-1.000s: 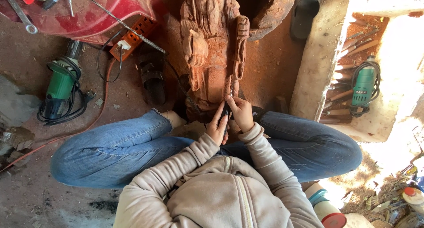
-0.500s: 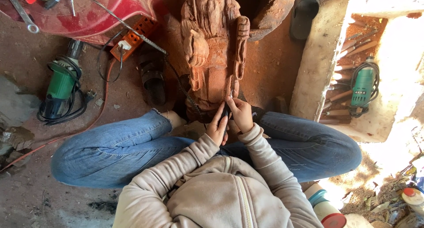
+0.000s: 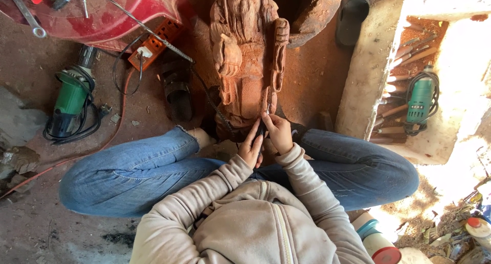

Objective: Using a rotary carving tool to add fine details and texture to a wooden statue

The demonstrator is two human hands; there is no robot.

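Two hands met low on the work, close in front of the seated person's chest. The left hand [image 3: 250, 150] was curled around the handle of a slim dark carving tool [image 3: 262, 127], and the right hand [image 3: 280, 132] pinched the tool nearer its tip, a grip that seemed meant to steer the point while the other hand pushed. The tip rested against the lower part of the reddish-brown carved wooden figure [image 3: 247, 54], which lay just beyond the fingers, its base towards the person, probably so the foot end could be reached without stretching. The person's legs in blue jeans [image 3: 128, 174] spread to both sides of the hands, bracing the figure's base between them.

Left of the hands and a little farther off lay a dark sandal [image 3: 177, 90], then an orange power strip [image 3: 153, 43] with a black cord, and beyond it a green electric grinder [image 3: 69, 103] wrapped in its cable. A red metal sheet [image 3: 102, 13] carrying a wrench sat farthest on that side. Right of the hands stood a pale stone trough [image 3: 365, 74] holding wooden-handled chisels [image 3: 404, 54] and a second green power tool [image 3: 420, 95], seemingly kept within arm's reach.
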